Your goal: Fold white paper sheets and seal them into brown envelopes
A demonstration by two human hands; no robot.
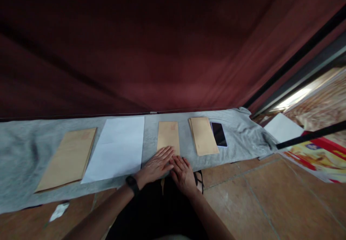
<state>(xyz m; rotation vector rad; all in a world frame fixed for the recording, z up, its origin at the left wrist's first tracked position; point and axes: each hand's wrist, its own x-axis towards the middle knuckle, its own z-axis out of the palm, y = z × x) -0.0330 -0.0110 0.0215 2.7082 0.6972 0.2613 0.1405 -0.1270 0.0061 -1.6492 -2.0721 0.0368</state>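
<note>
My left hand [158, 164] lies flat with fingers stretched out on the near end of a small brown envelope [168, 135] on a grey cloth [24, 149]. A black band sits on that wrist. My right hand [183, 172] rests beside it, fingers flat on the cloth edge by the same envelope. Neither hand grips anything. To the right lies a stack of brown envelopes [203, 135] and next to it a dark phone [218, 134]. Left of the hands lie white paper sheets [117, 148] and a large brown envelope [67, 158].
A dark red curtain [151, 52] hangs behind the cloth. Brown floor tiles [256, 196] spread to the right, with a white sheet [282, 127] and a colourful printed poster [319, 157] there. A crumpled white scrap [59, 211] lies on the floor at the left.
</note>
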